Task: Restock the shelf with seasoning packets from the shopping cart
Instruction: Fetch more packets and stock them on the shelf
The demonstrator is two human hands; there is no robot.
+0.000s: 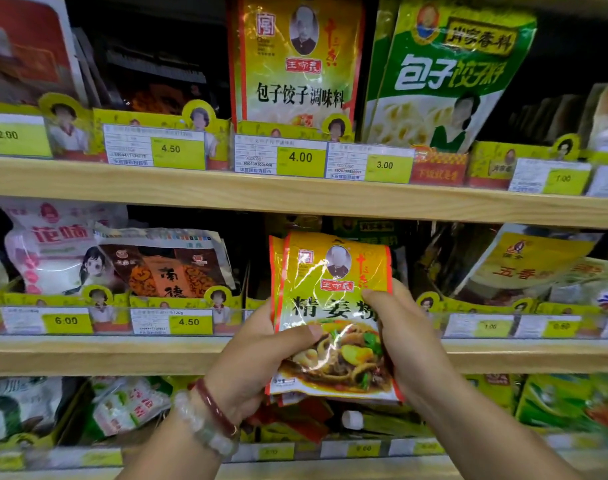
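Head view: both hands hold a small stack of yellow seasoning packets point(333, 313) upright before the middle shelf point(122, 355). The left hand point(257, 362) and right hand point(399, 337) have fingers curled round the stack's edges. Next, likely, slipping them into the dark gap behind.

Three pale wooden shelf boards point(191, 188) run across a store aisle, fronted by yellow-green price tags point(300, 157), with a clear plastic rail point(122, 320) at 9 o'clock. Recesses behind the stock lie dark; glare glints off packaging.
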